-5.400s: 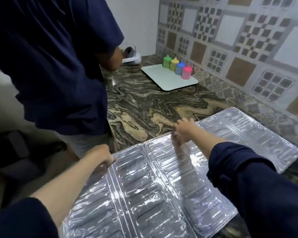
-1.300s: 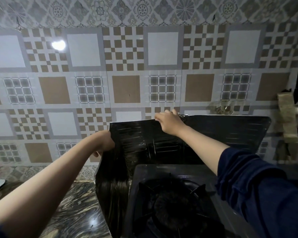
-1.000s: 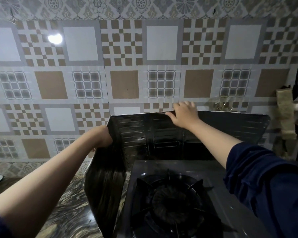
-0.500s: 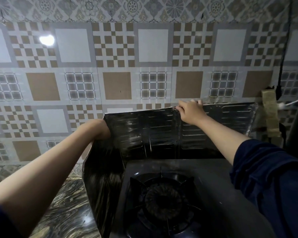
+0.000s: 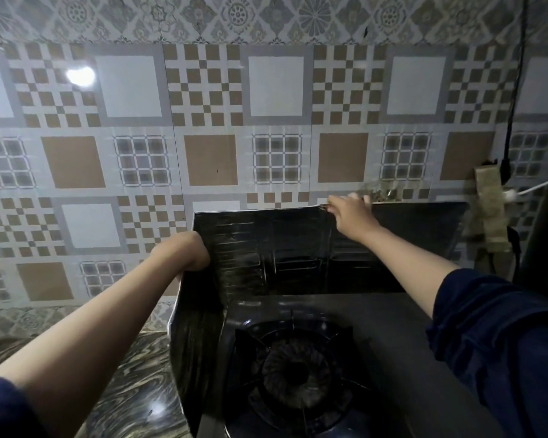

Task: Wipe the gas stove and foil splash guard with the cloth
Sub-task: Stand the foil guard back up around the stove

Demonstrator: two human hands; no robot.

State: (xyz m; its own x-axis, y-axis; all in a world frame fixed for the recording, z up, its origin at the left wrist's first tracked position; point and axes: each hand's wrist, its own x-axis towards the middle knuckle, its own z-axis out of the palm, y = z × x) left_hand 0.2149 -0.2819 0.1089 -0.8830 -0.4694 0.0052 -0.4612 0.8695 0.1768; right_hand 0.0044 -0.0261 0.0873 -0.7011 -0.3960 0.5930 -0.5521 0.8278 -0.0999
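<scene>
Tiled wall (image 5: 209, 90) behind; foil splash guard (image 5: 298, 248) upright around gas stove (image 5: 298, 374) at 6 o'clock. Right hand (image 5: 350, 213) pinches its top edge; left hand (image 5: 190, 251) grip on its left panel unclear.

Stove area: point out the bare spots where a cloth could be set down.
Two bare patches show: the marble counter, between the tiled wall and the splash guard's left panel, and the stove top right of the burner, before the guard's back panel. Crowded: the guard's top edge, gripped by the right hand, and its left corner, where the left hand is.
</scene>
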